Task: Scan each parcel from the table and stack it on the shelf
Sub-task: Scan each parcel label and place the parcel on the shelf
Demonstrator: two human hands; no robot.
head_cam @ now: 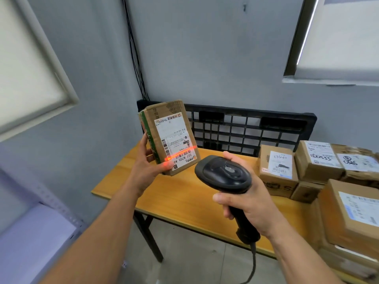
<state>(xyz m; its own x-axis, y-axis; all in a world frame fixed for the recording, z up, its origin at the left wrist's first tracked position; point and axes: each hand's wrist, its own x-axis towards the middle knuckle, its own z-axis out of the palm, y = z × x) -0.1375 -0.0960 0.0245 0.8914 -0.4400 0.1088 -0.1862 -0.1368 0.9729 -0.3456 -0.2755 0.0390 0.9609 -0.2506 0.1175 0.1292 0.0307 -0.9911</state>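
Left hand (148, 167) gripped parcel (170, 132) mid-scan, right hand (252, 203) clasped scanner (223, 173); boxes (276, 167) on table (184, 198) apparently awaited scanning, shelving.

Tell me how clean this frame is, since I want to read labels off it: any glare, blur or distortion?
Head view: the scanner casts a red line across the parcel label and onto the left hand; the large code beside it stays legible; boxes at the right edge are smeared; the wide lens bends the washed-out window.

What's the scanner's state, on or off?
On. The scanner in the right hand casts a red line across the label of the parcel held in the left hand.
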